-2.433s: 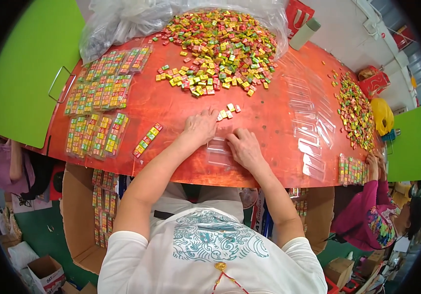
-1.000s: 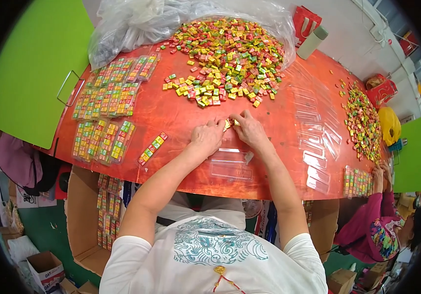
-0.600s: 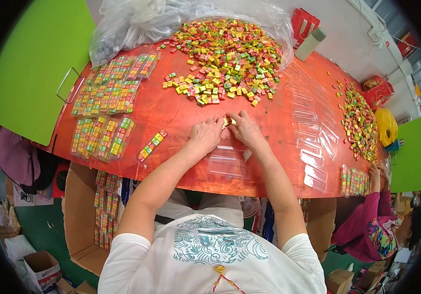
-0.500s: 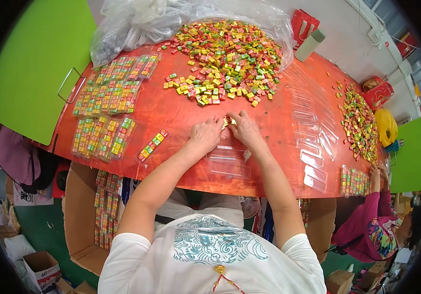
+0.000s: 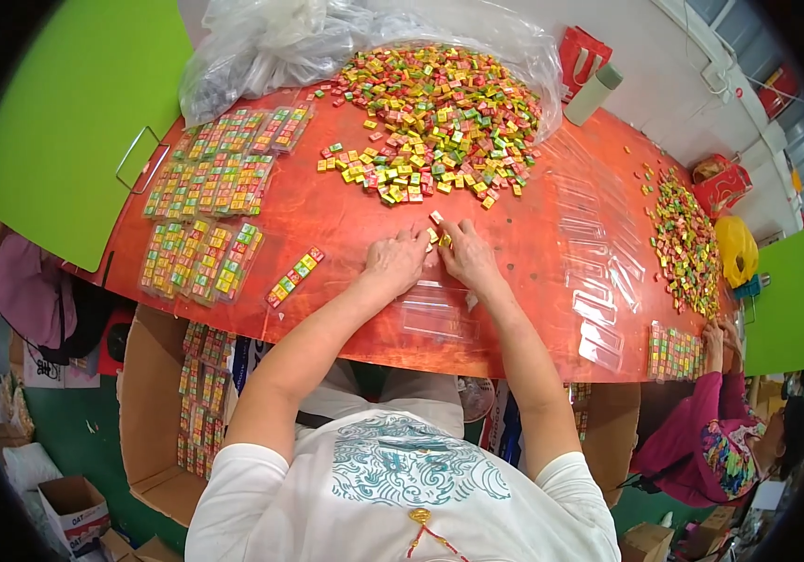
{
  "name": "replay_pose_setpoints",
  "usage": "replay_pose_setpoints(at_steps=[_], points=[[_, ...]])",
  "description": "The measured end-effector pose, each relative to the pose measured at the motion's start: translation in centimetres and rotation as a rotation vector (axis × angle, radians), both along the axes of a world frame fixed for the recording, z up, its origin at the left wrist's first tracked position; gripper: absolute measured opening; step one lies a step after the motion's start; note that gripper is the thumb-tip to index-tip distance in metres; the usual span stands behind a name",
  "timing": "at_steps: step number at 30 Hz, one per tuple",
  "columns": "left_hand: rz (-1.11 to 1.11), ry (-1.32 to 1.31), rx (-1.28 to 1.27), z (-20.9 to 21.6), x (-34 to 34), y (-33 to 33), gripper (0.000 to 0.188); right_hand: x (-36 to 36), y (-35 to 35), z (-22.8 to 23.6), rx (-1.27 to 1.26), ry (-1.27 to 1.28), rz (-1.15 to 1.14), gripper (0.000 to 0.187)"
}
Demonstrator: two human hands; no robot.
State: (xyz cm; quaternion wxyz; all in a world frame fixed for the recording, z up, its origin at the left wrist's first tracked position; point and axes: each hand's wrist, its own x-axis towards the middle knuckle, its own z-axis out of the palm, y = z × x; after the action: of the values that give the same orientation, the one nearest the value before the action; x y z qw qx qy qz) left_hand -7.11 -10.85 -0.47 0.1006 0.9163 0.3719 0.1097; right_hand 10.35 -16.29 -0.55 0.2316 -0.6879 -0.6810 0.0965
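Now beyond the fingertips (image 5: 422, 235), one wrapped candy (image 5: 436, 217) — red table (image 5: 533, 309) beneath, candy heap (image 5: 439, 117) farther off, clear plastic trays (image 5: 437, 315) nearer the body, left hand (image 5: 397, 259) and right hand (image 5: 470, 257) half-curled, small candies (image 5: 432, 239) between them, grip unclear

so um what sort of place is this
Probably a small packing workshop: a heap of small coloured blocks, filled clear packs in rows, and an open cardboard box holding more packs.

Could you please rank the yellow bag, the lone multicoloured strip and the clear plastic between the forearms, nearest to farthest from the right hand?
1. Clear plastic, bodyward of the right hand.
2. Multicoloured strip, left of it.
3. Yellow bag, far right.
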Motion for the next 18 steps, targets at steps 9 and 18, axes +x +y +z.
replay_pose_setpoints(at_steps=[9, 18], points=[[-0.001, -0.014, 0.005, -0.2, -0.1, 0.1, 0.028, -0.4, 0.4, 0.4, -0.015, 0.027, -0.064, 0.040], [-0.017, 0.012, 0.002, 0.0, -0.4, 0.2, 0.028, 1.2, 0.2, 1.2, -0.052, -0.067, -0.082, 0.026]])
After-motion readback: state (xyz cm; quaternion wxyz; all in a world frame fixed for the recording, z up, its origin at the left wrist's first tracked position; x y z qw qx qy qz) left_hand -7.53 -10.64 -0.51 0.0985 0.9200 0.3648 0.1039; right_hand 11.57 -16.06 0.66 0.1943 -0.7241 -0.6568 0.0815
